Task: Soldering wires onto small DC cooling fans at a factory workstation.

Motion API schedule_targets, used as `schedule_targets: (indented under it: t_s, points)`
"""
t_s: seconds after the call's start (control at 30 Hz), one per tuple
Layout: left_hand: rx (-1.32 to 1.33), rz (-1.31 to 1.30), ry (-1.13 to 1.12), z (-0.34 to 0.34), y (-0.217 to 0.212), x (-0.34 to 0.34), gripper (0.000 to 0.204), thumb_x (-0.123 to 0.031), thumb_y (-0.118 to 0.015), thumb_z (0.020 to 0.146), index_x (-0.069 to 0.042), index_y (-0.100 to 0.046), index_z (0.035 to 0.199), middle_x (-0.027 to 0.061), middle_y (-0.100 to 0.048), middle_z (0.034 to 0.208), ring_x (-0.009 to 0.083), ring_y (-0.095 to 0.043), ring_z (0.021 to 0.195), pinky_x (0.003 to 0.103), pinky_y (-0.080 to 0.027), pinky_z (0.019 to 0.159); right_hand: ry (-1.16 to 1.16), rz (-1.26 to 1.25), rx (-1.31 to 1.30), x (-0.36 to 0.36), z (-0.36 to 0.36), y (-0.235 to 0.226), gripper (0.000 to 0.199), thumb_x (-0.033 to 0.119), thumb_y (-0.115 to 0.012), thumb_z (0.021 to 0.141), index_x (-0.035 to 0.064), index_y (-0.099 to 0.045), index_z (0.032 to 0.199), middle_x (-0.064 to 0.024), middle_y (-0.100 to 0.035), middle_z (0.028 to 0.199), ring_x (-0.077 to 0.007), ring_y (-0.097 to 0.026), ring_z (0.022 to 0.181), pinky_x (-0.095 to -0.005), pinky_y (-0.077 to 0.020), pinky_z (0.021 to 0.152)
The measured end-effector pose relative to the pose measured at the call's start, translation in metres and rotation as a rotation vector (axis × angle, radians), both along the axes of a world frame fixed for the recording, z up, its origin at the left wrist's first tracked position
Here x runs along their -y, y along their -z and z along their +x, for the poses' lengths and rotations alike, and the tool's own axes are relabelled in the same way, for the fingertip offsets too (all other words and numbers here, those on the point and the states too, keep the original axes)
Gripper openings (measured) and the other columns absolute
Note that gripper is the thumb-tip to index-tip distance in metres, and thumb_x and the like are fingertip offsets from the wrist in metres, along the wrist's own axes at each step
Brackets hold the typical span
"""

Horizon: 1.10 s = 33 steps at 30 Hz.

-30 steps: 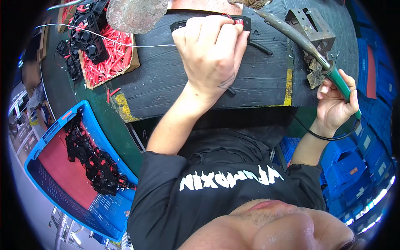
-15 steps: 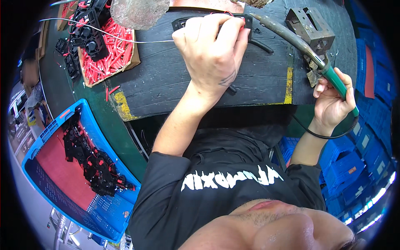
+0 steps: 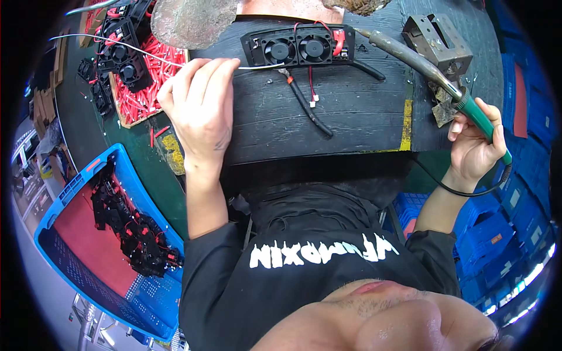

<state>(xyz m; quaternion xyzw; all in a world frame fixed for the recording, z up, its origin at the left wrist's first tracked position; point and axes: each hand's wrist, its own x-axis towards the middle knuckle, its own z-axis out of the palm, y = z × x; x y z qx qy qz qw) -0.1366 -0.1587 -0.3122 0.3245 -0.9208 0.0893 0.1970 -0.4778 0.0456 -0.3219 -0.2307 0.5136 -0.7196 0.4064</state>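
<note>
My left hand (image 3: 199, 111) pinches a thin strand of solder wire (image 3: 260, 67) between thumb and fingers. The wire's tip reaches the lower edge of a black twin-fan unit (image 3: 298, 50), which lies on the dark bench. A red connector and red wires show on the unit's right part, and a red lead with small white plugs hangs below it. In my right hand (image 3: 474, 143) is a soldering iron (image 3: 479, 121) by its green handle, its tip close to the unit's right end. Black tool handles (image 3: 310, 108) stick out from under the unit; their head is hidden.
A carton of red parts (image 3: 155, 96) with more black fan units (image 3: 120, 55) sits at the left. Lower left, a blue crate (image 3: 58, 257) holds black and red assemblies. A metal bracket box (image 3: 438, 44) stands at the right, with stacked blue bins (image 3: 486, 234) beyond.
My left hand has moved left off the fan unit, uncovering it, and now grips the solder wire. My right hand and the iron have shifted only slightly.
</note>
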Motion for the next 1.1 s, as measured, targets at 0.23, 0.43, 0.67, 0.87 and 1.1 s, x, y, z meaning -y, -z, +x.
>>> schedule_targets:
  t_s: [0.23, 0.43, 0.67, 0.87, 1.1]
  points:
    - [-0.355, -0.076, 0.202, -0.013, -0.006, 0.011, 0.025, 0.002, -0.072, 0.068, -0.003, -0.074, 0.093, 0.0079, -0.07, 0.084, 0.0221, -0.066, 0.076, 0.036, -0.053, 0.075, -0.013, 0.029, -0.004, 0.003, 0.0, -0.002, 0.051, 0.04, -0.034, 0.099, -0.0018, -0.058, 0.116, -0.0196, -0.066, 0.085, -0.0206, -0.062, 0.063, -0.028, -0.0484, 0.05]
    - [-0.436, 0.099, 0.405, -0.06, -0.001, 0.027, 0.029, 0.009, -0.073, 0.067, 0.0, -0.074, 0.094, 0.0103, -0.067, 0.084, 0.0233, -0.065, 0.076, 0.029, -0.053, 0.068, 0.006, 0.039, -0.032, 0.008, 0.0, -0.005, 0.051, 0.04, -0.034, 0.099, -0.0022, -0.057, 0.116, -0.0202, -0.066, 0.083, -0.0204, -0.063, 0.063, -0.0275, -0.0487, 0.05]
    - [-0.498, 0.014, 0.41, -0.06, 0.029, 0.039, 0.024, -0.007, -0.066, 0.069, -0.005, -0.073, 0.092, 0.0068, -0.067, 0.086, 0.0235, -0.064, 0.073, 0.032, -0.052, 0.065, 0.021, 0.057, -0.049, 0.013, 0.002, -0.006, 0.052, 0.041, -0.034, 0.099, -0.0021, -0.058, 0.115, -0.0204, -0.066, 0.082, -0.0196, -0.062, 0.06, -0.0268, -0.0487, 0.047]
    - [-0.525, -0.014, 0.403, -0.065, 0.032, 0.034, 0.021, -0.009, -0.067, 0.07, -0.006, -0.072, 0.09, 0.0045, -0.067, 0.085, 0.0208, -0.062, 0.072, 0.032, -0.047, 0.064, 0.021, 0.057, -0.07, 0.015, 0.001, -0.005, 0.052, 0.041, -0.034, 0.099, -0.0016, -0.058, 0.114, -0.0207, -0.066, 0.083, -0.0194, -0.062, 0.059, -0.0257, -0.048, 0.047]
    - [-0.478, -0.09, 0.336, -0.065, 0.032, 0.022, 0.021, -0.014, -0.068, 0.073, -0.009, -0.072, 0.093, 0.001, -0.066, 0.093, 0.0169, -0.06, 0.078, 0.031, -0.042, 0.071, 0.014, 0.045, -0.064, 0.015, 0.003, -0.005, 0.052, 0.041, -0.033, 0.099, -0.0013, -0.059, 0.114, -0.0199, -0.066, 0.082, -0.0189, -0.062, 0.059, -0.0253, -0.0472, 0.047]
